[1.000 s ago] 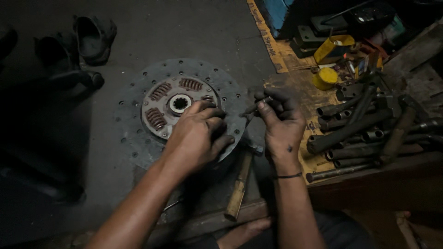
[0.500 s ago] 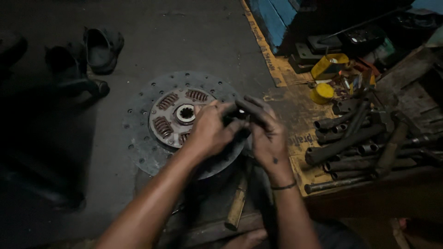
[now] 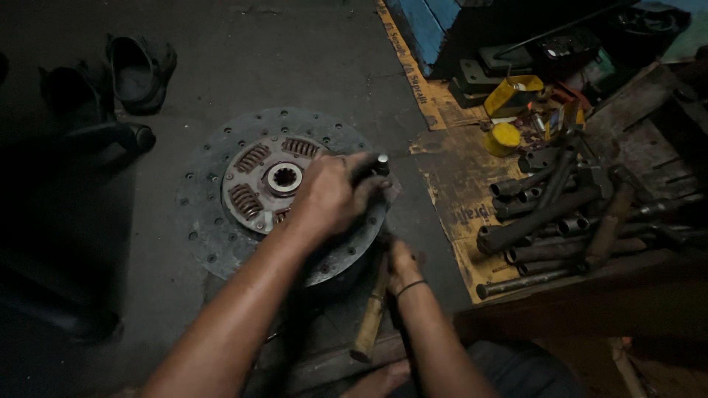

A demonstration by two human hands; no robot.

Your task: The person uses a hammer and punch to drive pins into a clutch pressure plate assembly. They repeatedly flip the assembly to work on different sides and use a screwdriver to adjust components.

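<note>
A round grey clutch disc [image 3: 214, 221] with rusty springs and a splined centre hole lies flat on the dark floor. My left hand [image 3: 335, 193] rests over the disc's right side, closed around a short dark metal punch [image 3: 375, 165] that stands up from its rim. My right hand [image 3: 398, 258] is lower, at the disc's near right edge, gripping the top of a hammer with a wooden handle [image 3: 371, 313]. The hammer's head is hidden behind my left hand and the disc.
Several long dark socket tubes and bars [image 3: 546, 214] lie on stained cardboard [image 3: 457, 158] to the right, next to a yellow tin [image 3: 503, 137]. Dark shoes [image 3: 136, 70] sit at the far left. A blue box [image 3: 435, 18] stands at the back.
My left hand has taken over the punch and holds it alone on the disc's rim. My right hand dropped down from the punch and closed on the hammer.
</note>
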